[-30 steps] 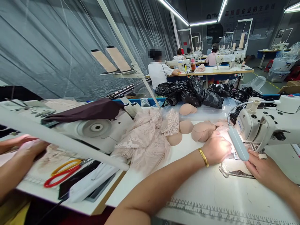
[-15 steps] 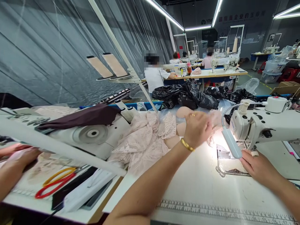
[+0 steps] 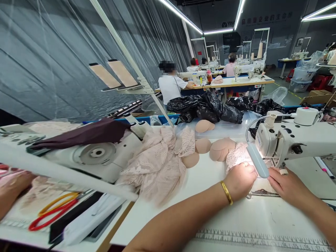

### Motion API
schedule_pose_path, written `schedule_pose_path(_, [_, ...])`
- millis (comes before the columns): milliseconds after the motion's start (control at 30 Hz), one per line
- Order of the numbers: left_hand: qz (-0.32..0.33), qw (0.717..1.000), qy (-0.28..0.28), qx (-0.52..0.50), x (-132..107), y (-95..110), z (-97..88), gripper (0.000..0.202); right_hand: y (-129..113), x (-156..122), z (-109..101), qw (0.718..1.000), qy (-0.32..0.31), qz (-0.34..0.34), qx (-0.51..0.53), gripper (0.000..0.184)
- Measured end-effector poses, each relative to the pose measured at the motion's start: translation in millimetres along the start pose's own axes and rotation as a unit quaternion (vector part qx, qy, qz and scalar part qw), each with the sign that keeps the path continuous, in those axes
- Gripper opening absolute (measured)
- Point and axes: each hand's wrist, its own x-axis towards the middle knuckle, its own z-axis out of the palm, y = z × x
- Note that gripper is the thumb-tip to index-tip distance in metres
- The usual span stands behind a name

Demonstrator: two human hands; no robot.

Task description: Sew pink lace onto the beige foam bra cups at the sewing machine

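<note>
My left hand [image 3: 240,179] is closed, fingers bent, on a piece of pale pink lace fabric [image 3: 235,157] just left of the sewing machine's [image 3: 301,134] needle area. A gold bracelet [image 3: 226,193] circles that wrist. My right hand [image 3: 286,183] lies at the needle area from the right, fingers stretched toward the presser foot. A grey lamp [image 3: 257,161] covers its fingertips and the needle. Beside the lace lie overlapping beige oval pads [image 3: 219,149], with more pads [image 3: 203,145] to their left.
A heap of lace [image 3: 157,164] lies left of the pads. On the neighbouring table are red-and-yellow-handled scissors [image 3: 54,211], near another person's hand [image 3: 19,183]. A slanted thread stand [image 3: 126,49] rises at left. Black plastic bags [image 3: 207,105] lie behind. A printed ruler [image 3: 249,239] runs along the front edge.
My left hand has come down from above the pads to the machine and now rests on the lace, beside my right hand. The right hand has stayed in place. The view has shifted slightly.
</note>
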Motion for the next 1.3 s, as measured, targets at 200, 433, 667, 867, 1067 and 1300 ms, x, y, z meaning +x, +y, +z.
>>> schedule_pose_path(200, [-0.014, 0.999, -0.037, -0.012, 3, -1, 2.1, 0.012, 8, -5, 5, 1.0, -0.01, 0.0, 0.009, 0.035])
schedule_pose_path(433, [-0.018, 0.999, -0.033, -0.014, 10, -6, -5.4, 0.018, 28, -16, 26, 0.999, -0.02, 0.039, -0.008, 0.038])
schedule_pose_path(667, [-0.083, 0.992, -0.084, 0.032, 5, 8, -10.0, 0.013, 30, -14, 26, 1.0, 0.009, 0.007, -0.013, 0.033])
schedule_pose_path(867, [-0.082, 0.99, -0.105, 0.045, -16, 21, -25.2, 0.012, 21, -12, 17, 0.998, 0.034, -0.044, -0.014, 0.031])
schedule_pose_path(1067, [-0.107, 0.986, -0.118, 0.038, -51, 48, -40.4, 0.007, -27, -2, 9, 0.991, -0.035, -0.128, -0.013, 0.049])
schedule_pose_path(1300, [-0.068, 0.988, -0.131, 0.055, -91, 76, -60.0, 0.007, -48, 18, 16, 0.999, 0.0, -0.035, -0.008, 0.035])
